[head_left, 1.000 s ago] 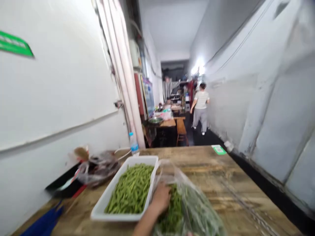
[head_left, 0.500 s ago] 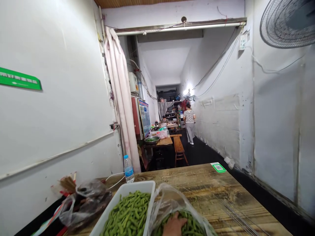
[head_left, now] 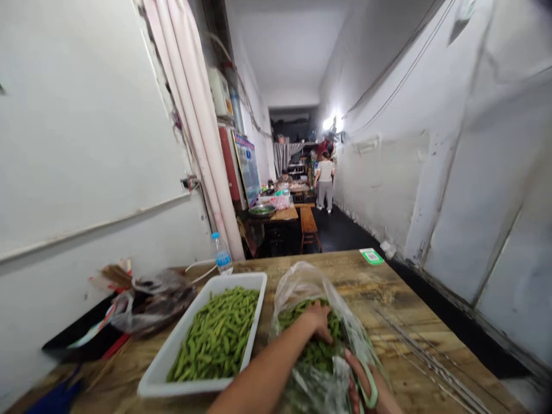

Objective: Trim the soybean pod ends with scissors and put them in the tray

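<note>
My left hand reaches into a clear plastic bag and rests on the green edamame pods inside. Its fingers look apart, with the tips partly hidden among the pods. At the bag's near right side, my right hand is closed around the pale green handles of scissors. Their blades are mostly hidden by the bag. To the left stands a white plastic tray heaped with more edamame pods.
A water bottle stands behind the tray. Thin metal skewers lie at right on the wooden table. A crumpled plastic bag and a black tray are at left. Two people are farther back, one standing.
The view has tilted downward, bringing the tray and bag more fully into sight. My right hand with the scissors now shows. The standing person in the background has moved slightly.
</note>
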`<state>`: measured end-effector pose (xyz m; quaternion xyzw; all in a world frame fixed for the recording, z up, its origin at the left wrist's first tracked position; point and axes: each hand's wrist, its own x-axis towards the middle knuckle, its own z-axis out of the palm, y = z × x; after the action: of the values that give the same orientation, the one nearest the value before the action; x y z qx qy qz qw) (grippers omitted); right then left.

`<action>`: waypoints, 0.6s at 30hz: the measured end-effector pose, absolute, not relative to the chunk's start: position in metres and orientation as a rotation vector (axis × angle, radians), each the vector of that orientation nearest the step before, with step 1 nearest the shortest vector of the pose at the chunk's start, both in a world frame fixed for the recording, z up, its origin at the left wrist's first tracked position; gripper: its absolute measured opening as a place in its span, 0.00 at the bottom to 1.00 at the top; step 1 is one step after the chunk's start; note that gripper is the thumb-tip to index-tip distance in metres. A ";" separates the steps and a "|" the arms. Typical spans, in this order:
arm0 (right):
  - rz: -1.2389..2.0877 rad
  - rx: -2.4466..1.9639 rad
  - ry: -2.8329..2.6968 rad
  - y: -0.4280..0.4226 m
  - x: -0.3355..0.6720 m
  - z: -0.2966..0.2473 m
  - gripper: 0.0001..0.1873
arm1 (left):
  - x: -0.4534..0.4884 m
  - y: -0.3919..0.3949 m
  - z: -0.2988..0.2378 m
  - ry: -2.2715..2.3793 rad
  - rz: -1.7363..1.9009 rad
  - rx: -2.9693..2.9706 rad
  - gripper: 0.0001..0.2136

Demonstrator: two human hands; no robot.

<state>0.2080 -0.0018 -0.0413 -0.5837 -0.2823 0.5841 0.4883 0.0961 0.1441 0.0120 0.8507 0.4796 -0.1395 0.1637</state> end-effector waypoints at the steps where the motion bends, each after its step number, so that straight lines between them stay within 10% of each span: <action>1: 1.510 -1.371 -0.630 -0.003 0.208 -0.045 0.22 | 0.095 0.143 0.015 1.385 -0.461 2.413 0.50; 18: 1.680 -1.297 -0.686 -0.005 0.219 -0.042 0.17 | 0.082 0.120 -0.024 1.739 -0.307 2.287 0.40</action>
<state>0.2185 -0.0050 -0.0422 -0.5223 -0.2760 0.6764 0.4399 0.0816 0.1203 -0.0244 0.7852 0.5971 -0.1055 0.1260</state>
